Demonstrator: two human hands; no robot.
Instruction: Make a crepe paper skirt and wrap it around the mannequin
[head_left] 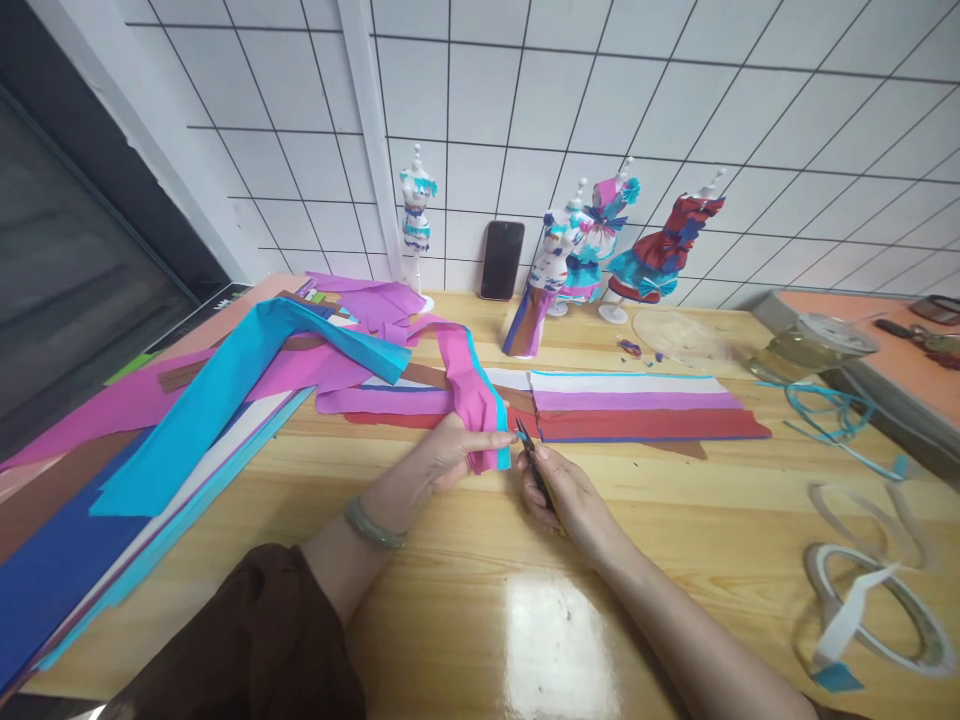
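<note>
My left hand (454,450) is closed on the end of a pink strip (466,375) with a turquoise edge, its thumb lying across it. Just to the right, my right hand (559,490) grips small dark scissors (534,465), whose tips point up and left near the strip's turquoise edge. A small turquoise scrap shows by the tips; whether they touch it cannot be made out. Behind both hands lie layered strips in white, purple and red (645,422) flat on the wooden table (420,610).
Long coloured strips (202,400) pile up at the left. Small dress forms (660,250) and a phone (502,260) stand along the tiled wall. At the right are a tape roll (926,625), turquoise ribbon (821,425) and a clear container (814,345).
</note>
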